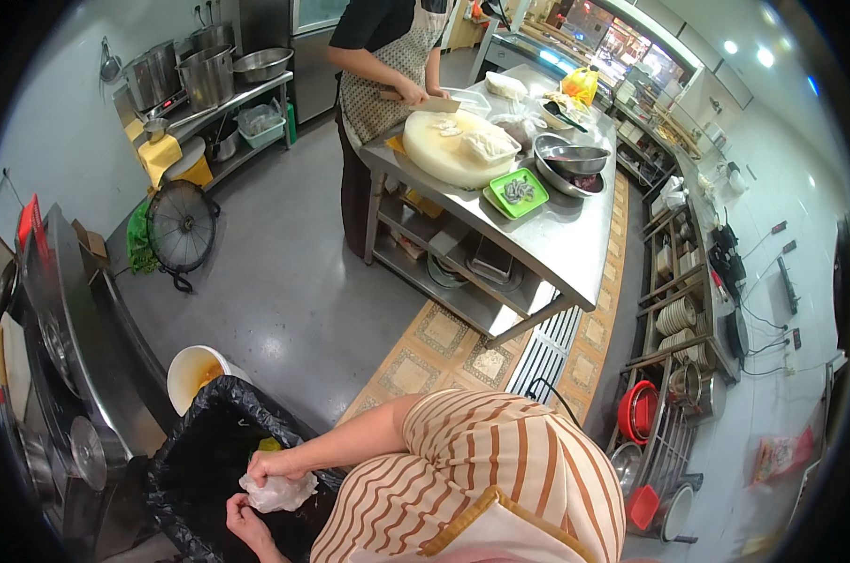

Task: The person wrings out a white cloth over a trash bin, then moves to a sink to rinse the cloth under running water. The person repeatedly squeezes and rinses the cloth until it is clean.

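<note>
Over a large bin with a black bin liner [206, 429], my right hand [273, 468] grips a crumpled translucent plastic bag [284, 492] from above. My left hand [247, 522] is just below it, with its fingers curled at the bag's lower left edge. Whether they pinch the plastic is not plain. What the bag contains cannot be made out. Something yellow-green [270, 444] shows inside the bin, behind my right wrist. The rest of the bin's inside is dark.
A white bucket [178, 380] with orange-brown residue stands against the bin. Across the floor, a person [389, 70] holds a cleaver [435, 104] over a round chopping block [432, 151] on a steel table [558, 246]. A steel counter [108, 345] runs along the left.
</note>
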Demonstrator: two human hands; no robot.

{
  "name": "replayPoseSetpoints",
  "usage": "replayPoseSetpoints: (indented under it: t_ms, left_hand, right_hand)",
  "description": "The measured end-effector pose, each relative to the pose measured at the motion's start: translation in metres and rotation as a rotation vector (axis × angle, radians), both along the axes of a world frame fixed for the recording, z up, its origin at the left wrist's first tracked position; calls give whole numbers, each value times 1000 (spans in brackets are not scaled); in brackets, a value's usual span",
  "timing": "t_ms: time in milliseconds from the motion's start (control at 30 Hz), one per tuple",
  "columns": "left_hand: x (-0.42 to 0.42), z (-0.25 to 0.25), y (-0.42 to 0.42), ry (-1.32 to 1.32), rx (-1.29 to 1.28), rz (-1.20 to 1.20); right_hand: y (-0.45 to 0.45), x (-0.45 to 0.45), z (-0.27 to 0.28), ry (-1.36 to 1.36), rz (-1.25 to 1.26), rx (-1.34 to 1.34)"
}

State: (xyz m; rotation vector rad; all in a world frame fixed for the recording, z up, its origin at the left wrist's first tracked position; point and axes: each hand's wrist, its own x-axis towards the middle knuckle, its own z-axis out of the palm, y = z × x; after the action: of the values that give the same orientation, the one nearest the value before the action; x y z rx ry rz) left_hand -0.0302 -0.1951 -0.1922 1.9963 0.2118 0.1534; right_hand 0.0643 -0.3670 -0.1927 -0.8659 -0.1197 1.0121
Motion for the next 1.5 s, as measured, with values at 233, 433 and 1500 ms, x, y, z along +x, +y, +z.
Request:
replayPoseSetpoints:
  t_ms: [233, 433, 1500]
  left_hand:
    - [3, 42, -58, -66, 158, 141]
    - [-2, 15, -42, -143, 379, 28]
    - [4, 5, -44, 80, -584, 179]
  right_hand:
    - [9, -1, -14, -38, -49, -28]
    - [2, -6, -11, -124, -11, -136]
    - [-14, 14, 1, 187, -33, 84]
